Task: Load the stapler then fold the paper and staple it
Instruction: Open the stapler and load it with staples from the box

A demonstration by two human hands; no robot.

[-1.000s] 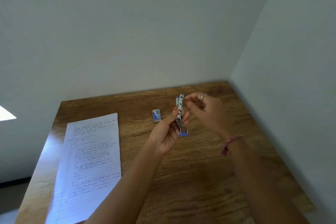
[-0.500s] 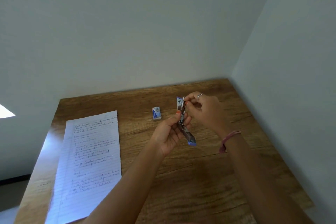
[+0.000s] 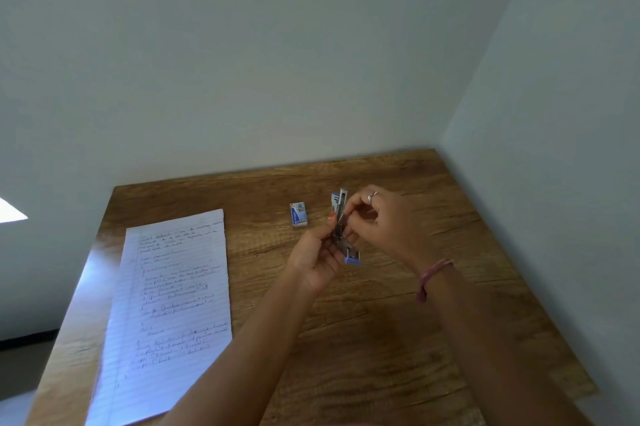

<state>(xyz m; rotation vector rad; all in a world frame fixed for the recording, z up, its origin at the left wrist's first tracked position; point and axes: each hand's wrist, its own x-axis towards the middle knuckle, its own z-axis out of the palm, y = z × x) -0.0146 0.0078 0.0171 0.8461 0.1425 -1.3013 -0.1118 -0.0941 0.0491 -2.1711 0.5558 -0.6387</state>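
Observation:
A small metal stapler [image 3: 343, 228] with a blue base is held above the wooden table, hinged open and nearly upright. My left hand [image 3: 317, 259] grips its lower part from the left. My right hand [image 3: 379, 225] pinches at the stapler's middle with thumb and fingertips; whatever it pinches is too small to make out. A lined sheet of paper [image 3: 166, 311] covered in handwriting lies flat on the left side of the table. A small blue and white staple box [image 3: 298, 214] sits on the table just left of the stapler.
The wooden table [image 3: 398, 339] stands in a corner, with a wall behind it and another along its right edge. The paper's lower left overhangs the table's left edge. A pink band circles my right wrist.
My right fingers slid from the stapler's top down to its middle. The stapler swung from tilted back to nearly upright. The paper and the box stayed put.

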